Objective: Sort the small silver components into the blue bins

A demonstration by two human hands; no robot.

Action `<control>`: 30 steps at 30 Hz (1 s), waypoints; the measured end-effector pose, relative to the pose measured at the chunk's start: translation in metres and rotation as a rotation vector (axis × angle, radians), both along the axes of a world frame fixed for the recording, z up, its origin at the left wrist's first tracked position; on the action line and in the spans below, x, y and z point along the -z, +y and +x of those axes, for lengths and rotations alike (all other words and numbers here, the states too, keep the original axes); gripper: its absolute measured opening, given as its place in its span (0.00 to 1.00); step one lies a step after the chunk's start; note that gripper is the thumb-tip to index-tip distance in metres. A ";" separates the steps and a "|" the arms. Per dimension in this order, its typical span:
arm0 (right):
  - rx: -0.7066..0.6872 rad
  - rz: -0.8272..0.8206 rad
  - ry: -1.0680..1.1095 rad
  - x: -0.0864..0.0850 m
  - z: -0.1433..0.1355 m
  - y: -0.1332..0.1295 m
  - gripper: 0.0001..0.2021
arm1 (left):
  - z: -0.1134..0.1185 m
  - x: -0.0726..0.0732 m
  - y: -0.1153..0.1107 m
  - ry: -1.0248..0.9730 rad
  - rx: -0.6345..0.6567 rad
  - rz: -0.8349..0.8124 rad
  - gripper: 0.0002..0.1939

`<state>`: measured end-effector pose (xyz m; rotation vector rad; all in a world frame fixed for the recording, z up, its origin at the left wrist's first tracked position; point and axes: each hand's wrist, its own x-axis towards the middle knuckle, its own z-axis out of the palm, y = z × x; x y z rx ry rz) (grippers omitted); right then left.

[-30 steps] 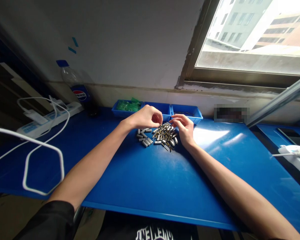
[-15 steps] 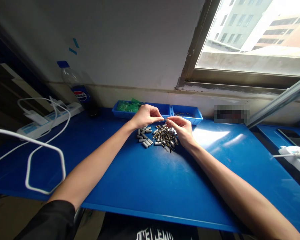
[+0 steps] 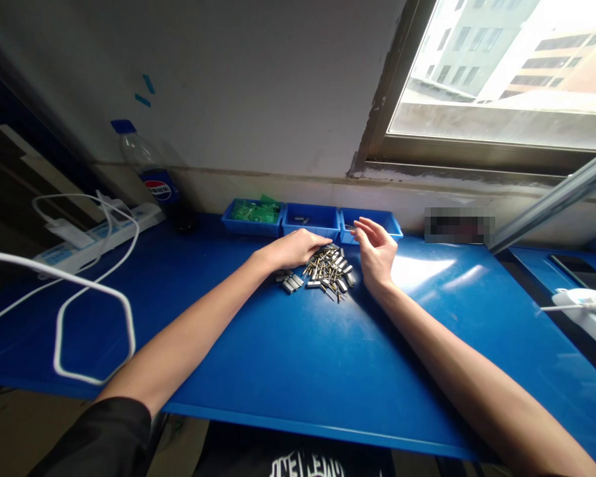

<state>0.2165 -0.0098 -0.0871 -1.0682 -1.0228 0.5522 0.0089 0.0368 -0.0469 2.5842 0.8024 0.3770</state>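
A pile of thin metal pins and grey blocks [image 3: 329, 268] lies on the blue table [image 3: 298, 358]. My left hand [image 3: 298, 248] reaches over the back left of the pile, fingers pressed together; what they hold, if anything, is hidden. Several grey blocks [image 3: 293, 283] lie by its wrist. My right hand [image 3: 376, 250] is raised at the front of the right blue bin [image 3: 393, 228], its fingers apart and nothing visible in them. Thin pins show in that bin beside its fingertips. The middle blue bin [image 3: 312, 232] has a few small grey pieces inside.
Green plastic bags fill the left blue bin [image 3: 251, 228]. A cola bottle [image 3: 159, 185] and a white power strip [image 3: 99, 238] stand at the back left. A white cable [image 3: 128, 311] loops over the table's left side. Another white device [image 3: 589, 311] sits far right.
My hands, which met fingertip to fingertip above the pile, have parted. The left has lowered onto the pile's back edge; the right has moved right and up to the right bin, its fingers opening.
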 end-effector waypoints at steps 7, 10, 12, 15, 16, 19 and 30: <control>-0.133 -0.054 -0.069 0.002 -0.005 -0.005 0.08 | -0.004 0.001 0.000 0.029 -0.044 0.085 0.22; -0.242 -0.092 -0.103 0.004 -0.006 -0.004 0.08 | -0.005 -0.001 -0.001 0.032 -0.091 0.097 0.22; -0.273 -0.106 -0.117 0.004 -0.006 -0.004 0.07 | -0.004 -0.001 -0.001 0.036 -0.109 0.089 0.23; -0.272 -0.120 -0.108 0.004 -0.006 -0.003 0.08 | -0.004 0.000 -0.001 0.005 -0.109 0.038 0.24; -0.269 -0.127 -0.102 0.004 -0.006 -0.003 0.08 | -0.004 0.000 0.000 -0.010 -0.102 0.010 0.25; -0.272 -0.145 -0.088 0.003 -0.005 -0.004 0.08 | -0.005 -0.001 0.002 -0.053 -0.091 -0.041 0.25; -0.299 -0.173 -0.085 0.001 -0.006 -0.004 0.08 | -0.007 -0.006 0.005 -0.192 -0.143 -0.016 0.17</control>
